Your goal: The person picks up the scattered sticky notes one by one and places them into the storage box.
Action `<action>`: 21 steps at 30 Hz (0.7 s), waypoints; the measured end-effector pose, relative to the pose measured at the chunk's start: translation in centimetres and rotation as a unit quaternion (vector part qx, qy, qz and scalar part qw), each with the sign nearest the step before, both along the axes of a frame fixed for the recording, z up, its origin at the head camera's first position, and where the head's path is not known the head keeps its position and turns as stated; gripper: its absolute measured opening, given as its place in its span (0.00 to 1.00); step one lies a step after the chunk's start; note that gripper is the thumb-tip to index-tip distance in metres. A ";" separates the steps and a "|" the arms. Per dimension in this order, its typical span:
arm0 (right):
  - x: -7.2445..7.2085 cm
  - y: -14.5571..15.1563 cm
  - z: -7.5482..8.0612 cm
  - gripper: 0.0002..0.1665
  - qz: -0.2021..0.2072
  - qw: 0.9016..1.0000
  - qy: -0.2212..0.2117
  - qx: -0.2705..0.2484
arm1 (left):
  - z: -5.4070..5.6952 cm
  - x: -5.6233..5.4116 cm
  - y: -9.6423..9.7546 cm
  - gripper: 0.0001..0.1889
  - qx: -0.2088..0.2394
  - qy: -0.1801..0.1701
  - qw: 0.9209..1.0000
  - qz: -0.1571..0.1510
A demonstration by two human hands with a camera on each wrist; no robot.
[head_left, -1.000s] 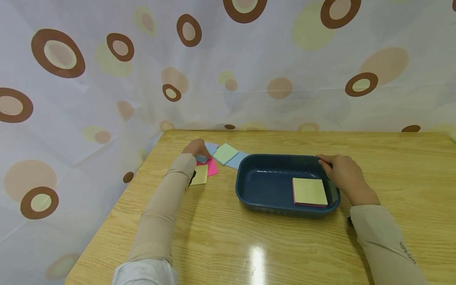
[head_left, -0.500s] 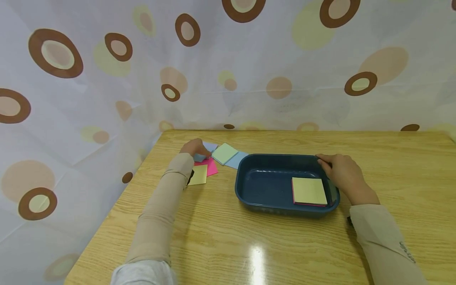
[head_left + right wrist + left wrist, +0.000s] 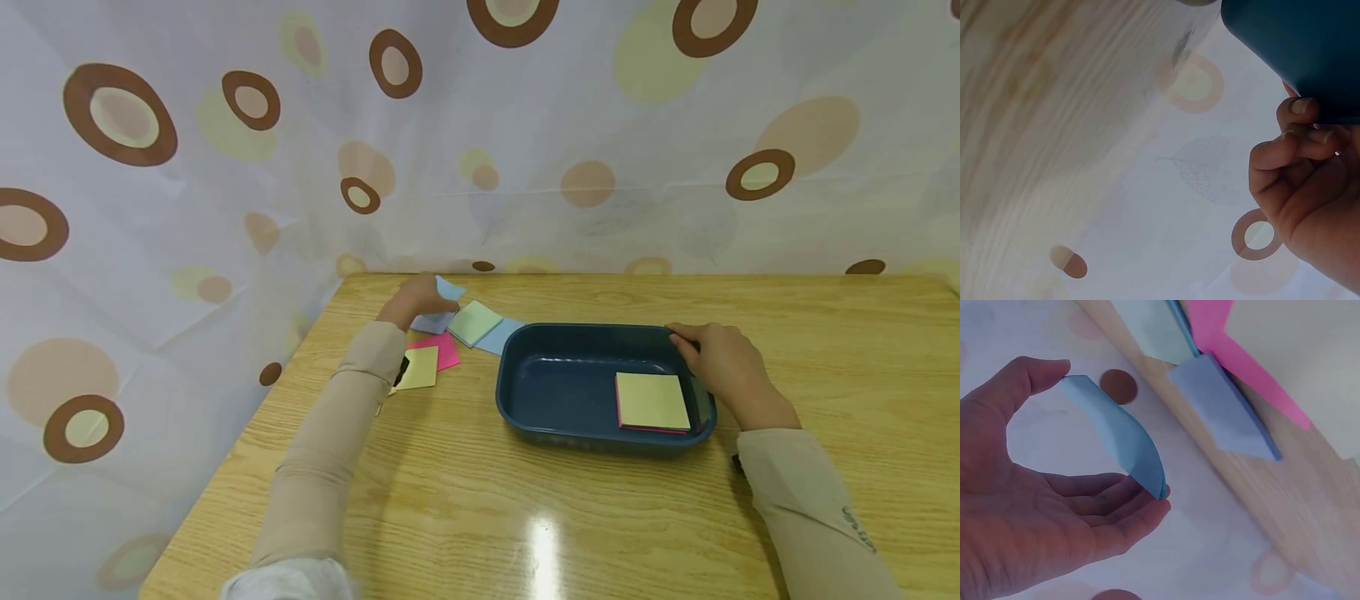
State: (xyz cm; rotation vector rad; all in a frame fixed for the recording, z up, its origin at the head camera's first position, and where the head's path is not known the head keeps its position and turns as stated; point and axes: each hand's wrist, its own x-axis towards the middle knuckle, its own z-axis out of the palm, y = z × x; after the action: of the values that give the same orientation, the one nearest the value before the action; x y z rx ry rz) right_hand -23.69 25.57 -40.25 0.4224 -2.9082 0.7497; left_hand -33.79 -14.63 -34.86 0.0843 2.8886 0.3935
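At the table's far left my left hand pinches a light blue sticky note pad. The pad bows between thumb and fingertips, lifted off the table. Just below it lies a periwinkle pad, with a pale green pad to its right partly over another light blue pad. Nearer me are a pink pad and a yellow pad, partly hidden by the left wrist. My right hand grips the far right corner of a dark blue bin. Inside its right end sits a yellow-topped stack of sticky notes with pink below.
The wooden table meets a patterned sheet at its back and left edges. The bin stands on the table right of the loose pads. Bare wood shows in front of the bin and beyond my right arm.
My left hand has moved up and away from me, lifting the light blue pad off the periwinkle one, which now shows more. The right hand and the bin stay in place.
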 end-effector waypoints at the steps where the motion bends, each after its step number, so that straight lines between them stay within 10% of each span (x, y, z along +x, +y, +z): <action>1: 0.0 0.0 0.0 0.22 0.000 1.000 -0.001 0.000 | 0.3 0.1 0.6 0.19 -0.013 0.013 1.000 -0.012; 11: 0.1 -0.1 0.2 0.23 -0.001 1.000 -0.016 -0.001 | 3.3 3.2 7.8 0.34 -0.047 0.051 0.990 -0.124; 21: -0.2 0.1 0.0 0.23 -0.002 1.000 -0.016 0.002 | 4.2 5.9 15.0 0.38 -0.105 0.028 0.959 -0.262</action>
State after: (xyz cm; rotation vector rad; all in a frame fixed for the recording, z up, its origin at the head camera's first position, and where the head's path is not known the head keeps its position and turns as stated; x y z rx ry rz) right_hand -23.89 25.70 -40.28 0.4073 -2.9393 0.7582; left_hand -27.86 0.39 -30.70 0.8110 2.7880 -0.0141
